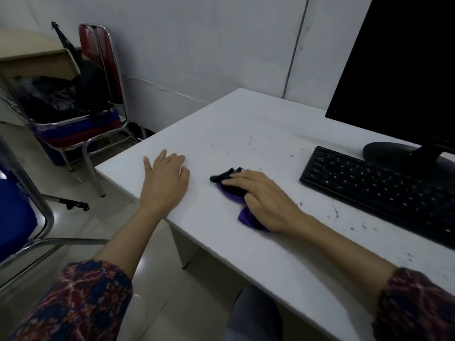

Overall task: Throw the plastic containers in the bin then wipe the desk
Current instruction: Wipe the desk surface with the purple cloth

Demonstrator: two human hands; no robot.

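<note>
A purple and black cloth lies on the white desk. My right hand presses flat on the cloth with straight fingers pointing left. My left hand rests flat on the desk near its left edge, fingers spread, a little left of the cloth. Dark specks and smudges mark the desk surface between the cloth and the keyboard. No plastic containers or bin show in this view.
A black keyboard and a dark monitor on its stand fill the right of the desk. A red chair piled with dark bags stands at the left, a blue chair nearer me. The wall is close behind.
</note>
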